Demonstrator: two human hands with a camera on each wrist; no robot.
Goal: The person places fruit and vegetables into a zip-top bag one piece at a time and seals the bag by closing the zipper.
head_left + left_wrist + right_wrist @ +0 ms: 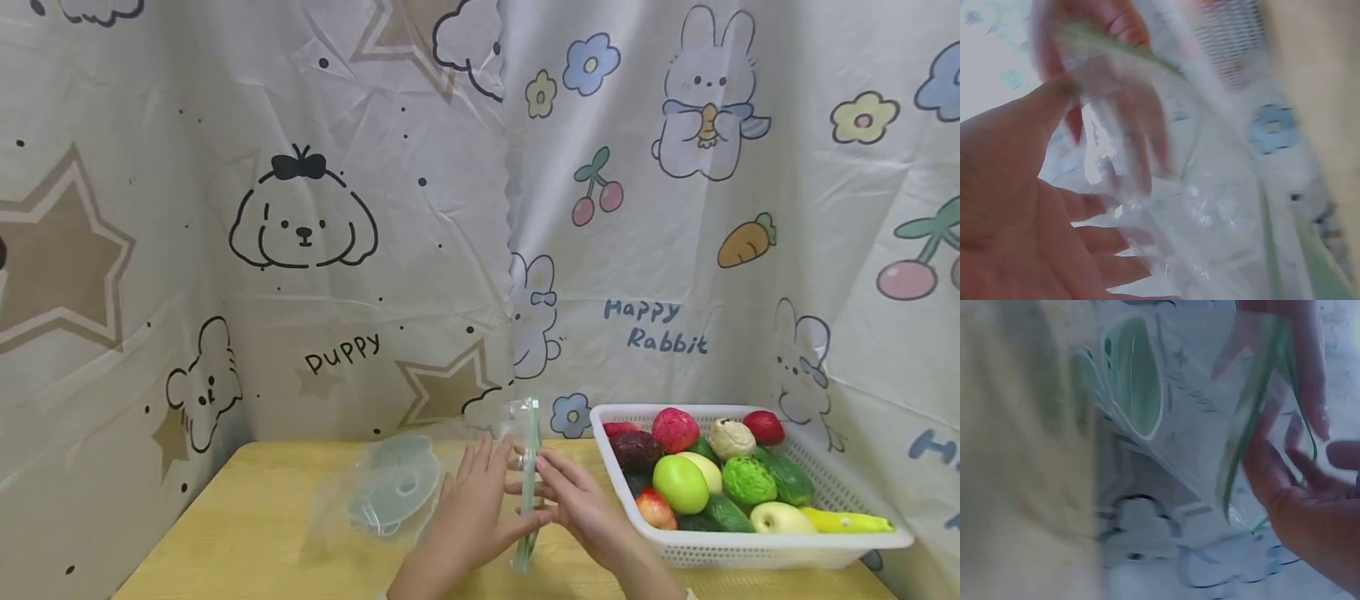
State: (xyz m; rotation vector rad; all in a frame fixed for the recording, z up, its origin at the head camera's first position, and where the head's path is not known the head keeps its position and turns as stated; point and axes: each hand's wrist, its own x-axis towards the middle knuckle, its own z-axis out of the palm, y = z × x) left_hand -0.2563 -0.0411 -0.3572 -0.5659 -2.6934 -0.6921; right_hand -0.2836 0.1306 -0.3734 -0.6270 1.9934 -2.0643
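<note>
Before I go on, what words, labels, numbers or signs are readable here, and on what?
"PUPPY": left curtain.
"Happy Rabbit": right curtain, over two lines.
"H": far right of the head view, the rest cut off.
Bag: no text I can read.
Lettering in the right wrist view: too blurred to read surely.

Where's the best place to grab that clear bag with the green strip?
Probably by the green strip at its mouth, coming from the person's right: the strip stands nearly upright and the opening faces that way. The clear bag itself is thin, crinkled film stretching left, so it looks harder to hold there.
</note>
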